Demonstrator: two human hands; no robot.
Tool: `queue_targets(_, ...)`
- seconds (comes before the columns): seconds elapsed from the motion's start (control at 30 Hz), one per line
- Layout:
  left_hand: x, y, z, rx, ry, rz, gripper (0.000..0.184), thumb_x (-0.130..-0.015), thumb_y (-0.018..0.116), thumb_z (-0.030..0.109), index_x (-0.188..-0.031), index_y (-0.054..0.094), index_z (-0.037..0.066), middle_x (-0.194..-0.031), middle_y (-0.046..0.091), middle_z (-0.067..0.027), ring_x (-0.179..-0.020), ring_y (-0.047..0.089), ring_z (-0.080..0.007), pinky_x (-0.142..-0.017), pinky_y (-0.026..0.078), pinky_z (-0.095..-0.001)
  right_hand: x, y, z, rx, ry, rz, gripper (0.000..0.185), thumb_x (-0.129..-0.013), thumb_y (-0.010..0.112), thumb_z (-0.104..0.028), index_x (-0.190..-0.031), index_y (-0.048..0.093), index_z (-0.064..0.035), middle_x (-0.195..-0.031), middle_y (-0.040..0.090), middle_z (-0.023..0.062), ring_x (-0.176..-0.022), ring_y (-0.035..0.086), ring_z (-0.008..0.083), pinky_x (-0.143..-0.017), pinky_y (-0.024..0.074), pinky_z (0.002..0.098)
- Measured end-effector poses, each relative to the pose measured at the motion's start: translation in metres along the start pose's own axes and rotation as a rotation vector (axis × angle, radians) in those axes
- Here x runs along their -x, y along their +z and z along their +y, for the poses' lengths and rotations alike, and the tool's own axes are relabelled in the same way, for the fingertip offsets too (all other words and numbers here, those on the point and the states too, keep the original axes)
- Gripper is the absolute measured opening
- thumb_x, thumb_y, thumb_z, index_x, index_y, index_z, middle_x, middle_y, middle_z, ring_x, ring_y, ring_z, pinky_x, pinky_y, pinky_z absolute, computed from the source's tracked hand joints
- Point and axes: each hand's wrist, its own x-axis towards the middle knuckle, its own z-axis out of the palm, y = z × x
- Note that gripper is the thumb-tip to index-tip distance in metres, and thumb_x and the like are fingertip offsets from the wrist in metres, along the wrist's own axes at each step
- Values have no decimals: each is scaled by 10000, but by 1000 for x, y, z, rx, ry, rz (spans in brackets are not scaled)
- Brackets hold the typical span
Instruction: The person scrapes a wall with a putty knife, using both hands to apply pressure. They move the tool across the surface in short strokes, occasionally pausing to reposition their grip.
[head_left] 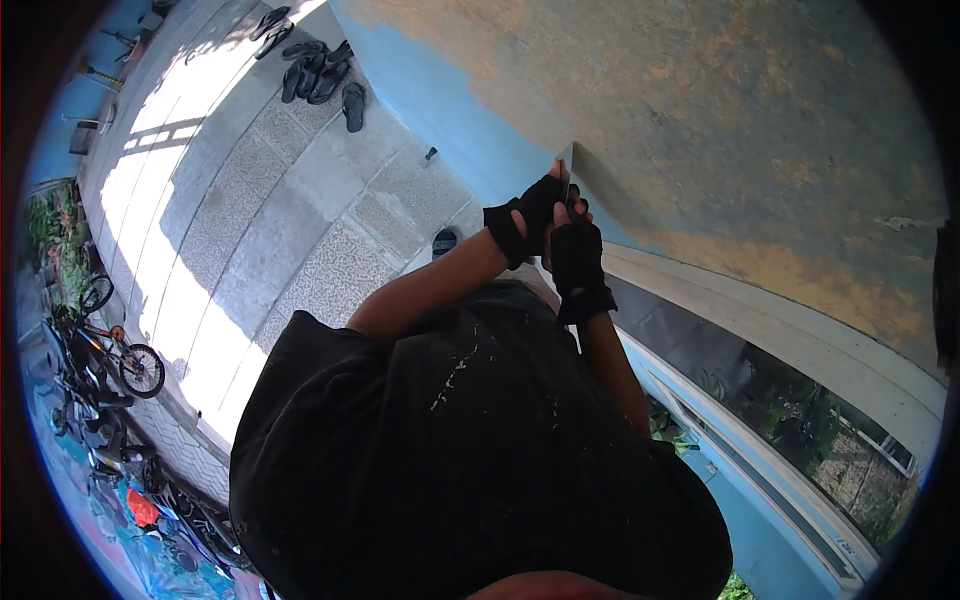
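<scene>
Both my hands wear black fingerless gloves and are close together against the wall (700, 110), whose light blue paint gives way to a patchy brown-grey surface. A thin flat metal blade (569, 168) stands edge-on against the wall between them. My left hand (537, 215) is closed at the blade, one fingertip lying along it. Just beside it, my right hand (578, 245) is wrapped round the blade's lower end, where the handle is hidden by the fingers.
A window frame (770, 310) runs below the wall patch at the right. Several black sandals (320, 75) lie on the paved floor (330, 180) at the upper left. A bicycle (125, 360) and several motorbikes stand at the far left.
</scene>
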Motion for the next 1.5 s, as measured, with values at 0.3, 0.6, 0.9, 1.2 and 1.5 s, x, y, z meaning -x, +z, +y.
queue_targets(0.3, 3, 5, 4, -26, -11, 25, 624, -900, 389, 676, -716, 498, 90, -746, 540, -56, -874, 562, -267, -820, 477, -416, -3, -4, -8, 2, 68, -42, 341, -970, 481, -313, -1097, 595, -18, -880, 657, 210, -857, 649, 336, -708, 497, 390)
queue_targets(0.6, 0, 3, 6, -63, 34, 18, 632, -896, 378, 688, -745, 523, 91, -745, 544, -50, -901, 575, -269, -843, 482, -413, -7, -4, 4, -42, -152, 25, 450, -858, 654, -320, -1168, 548, -12, -804, 631, 206, -799, 630, 389, -694, 501, 406)
queue_targets(0.9, -11, -8, 8, 5, -24, -16, 647, -878, 377, 714, -750, 533, 98, -739, 545, -60, -891, 576, -287, -837, 479, -443, -8, -1, 3, -30, -15, -23, 378, -970, 484, -333, -1192, 550, -35, -856, 658, 155, -771, 658, 291, -646, 505, 379)
queue_targets(1.2, -6, 4, 3, -169, 42, 67, 635, -882, 388, 706, -759, 525, 99, -734, 550, -57, -863, 578, -278, -790, 495, -439, -12, -3, 19, -212, 333, -138, 387, -985, 455, -399, -1150, 585, -74, -799, 644, 93, -733, 633, 213, -653, 491, 361)
queue_targets(1.5, 1, 8, 9, -85, 24, 103, 623, -880, 394, 709, -757, 515, 111, -731, 550, -52, -834, 581, -272, -774, 498, -425, -10, -6, -7, -136, 240, -81, 412, -990, 429, -401, -1147, 588, -54, -851, 675, 151, -847, 656, 274, -747, 479, 334)
